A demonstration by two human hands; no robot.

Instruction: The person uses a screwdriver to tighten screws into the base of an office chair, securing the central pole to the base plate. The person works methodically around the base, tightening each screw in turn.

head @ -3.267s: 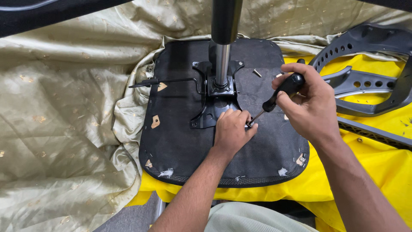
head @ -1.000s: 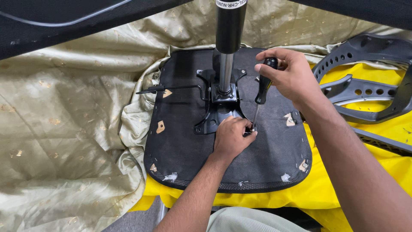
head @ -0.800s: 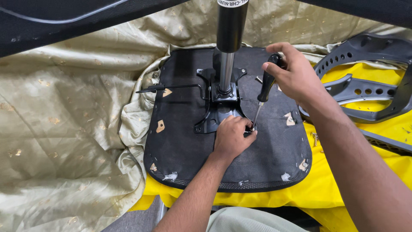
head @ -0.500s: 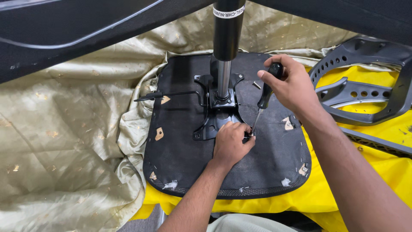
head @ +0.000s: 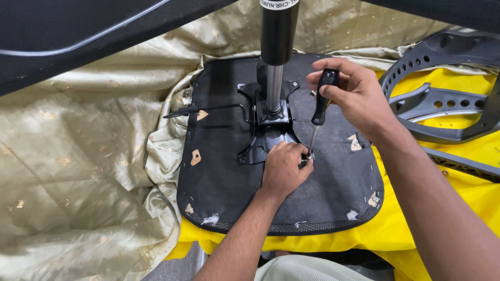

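Observation:
An upturned black chair seat [head: 333, 198] lies on yellow cloth, with a black metal mechanism plate [head: 263, 148] and a gas-lift column [head: 276, 57] standing up from its middle. My right hand [head: 351, 93] grips the black handle of a screwdriver [head: 319, 112], held nearly upright with its tip at the plate's right corner. My left hand [head: 284, 169] rests on the seat with its fingers closed around the screwdriver tip, steadying it at the screw. The screw itself is hidden by my fingers. A thin black lever [head: 208, 109] sticks out leftward from the plate.
A crumpled gold-beige cloth [head: 78, 171] covers the left side. A grey plastic chair back frame with holes [head: 448, 99] lies at right on the yellow cloth [head: 469, 208]. A black chair part [head: 88, 36] crosses the top left.
My right hand has raised the screwdriver from a slanted hold to nearly upright. My left hand has stayed at the tip. The view has shifted slightly.

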